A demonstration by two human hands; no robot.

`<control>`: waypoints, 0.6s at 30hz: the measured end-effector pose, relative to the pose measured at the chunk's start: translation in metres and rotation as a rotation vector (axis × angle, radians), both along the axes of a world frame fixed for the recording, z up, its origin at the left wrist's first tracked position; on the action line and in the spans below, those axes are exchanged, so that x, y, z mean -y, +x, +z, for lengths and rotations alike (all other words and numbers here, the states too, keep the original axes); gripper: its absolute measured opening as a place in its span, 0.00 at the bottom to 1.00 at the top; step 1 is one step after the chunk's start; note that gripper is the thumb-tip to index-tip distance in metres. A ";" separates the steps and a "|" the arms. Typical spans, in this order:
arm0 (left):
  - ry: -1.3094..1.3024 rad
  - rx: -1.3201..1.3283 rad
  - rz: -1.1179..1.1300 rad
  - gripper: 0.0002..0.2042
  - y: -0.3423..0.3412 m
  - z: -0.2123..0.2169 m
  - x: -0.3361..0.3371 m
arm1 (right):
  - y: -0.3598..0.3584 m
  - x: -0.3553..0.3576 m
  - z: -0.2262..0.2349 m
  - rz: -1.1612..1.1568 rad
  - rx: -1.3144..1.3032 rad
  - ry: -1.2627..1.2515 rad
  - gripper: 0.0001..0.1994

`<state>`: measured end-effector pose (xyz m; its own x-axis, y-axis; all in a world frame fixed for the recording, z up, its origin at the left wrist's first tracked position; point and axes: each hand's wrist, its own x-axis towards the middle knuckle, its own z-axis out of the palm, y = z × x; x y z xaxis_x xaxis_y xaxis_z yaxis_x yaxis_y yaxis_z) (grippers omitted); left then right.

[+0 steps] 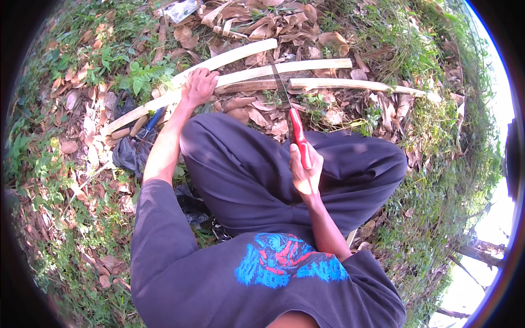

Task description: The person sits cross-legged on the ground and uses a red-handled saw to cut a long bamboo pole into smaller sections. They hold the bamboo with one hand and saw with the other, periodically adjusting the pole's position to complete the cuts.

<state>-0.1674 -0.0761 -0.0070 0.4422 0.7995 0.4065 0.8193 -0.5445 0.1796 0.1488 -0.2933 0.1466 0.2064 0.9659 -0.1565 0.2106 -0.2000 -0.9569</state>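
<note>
My right hand (306, 167) is closed around the red handle of a hand saw (297, 128). The saw's narrow blade points away from me and lies across a long pale wooden strip (306, 65). Farther left, my left hand (200, 86) presses down with its fingers curled over that strip, beside a second pale strip (240, 53) whose right end stops near the blade tip. Whether the hand grips both strips, I cannot tell. A separate pale wooden piece (355, 84) lies right of the blade, and a browner length of wood (249, 86) lies under the strips.
Left of my knee, tools with wooden handles (139, 126) and a blue-handled tool (155, 117) lie by a black plastic bag (128, 156). Dry leaves (257, 116) and grass cover the ground. A clear plastic wrapper (180, 10) lies at the far side. My crossed legs (246, 164) are close to the wood.
</note>
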 end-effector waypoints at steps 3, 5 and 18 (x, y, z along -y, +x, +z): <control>0.025 -0.006 -0.010 0.08 -0.005 -0.014 -0.001 | -0.009 -0.011 -0.002 0.059 0.177 0.043 0.09; 0.290 0.078 -0.084 0.06 -0.005 -0.020 -0.005 | -0.013 -0.015 -0.009 0.066 0.201 0.120 0.09; -0.054 -0.038 0.028 0.11 -0.003 -0.011 -0.004 | 0.010 0.015 -0.022 0.051 0.114 0.039 0.10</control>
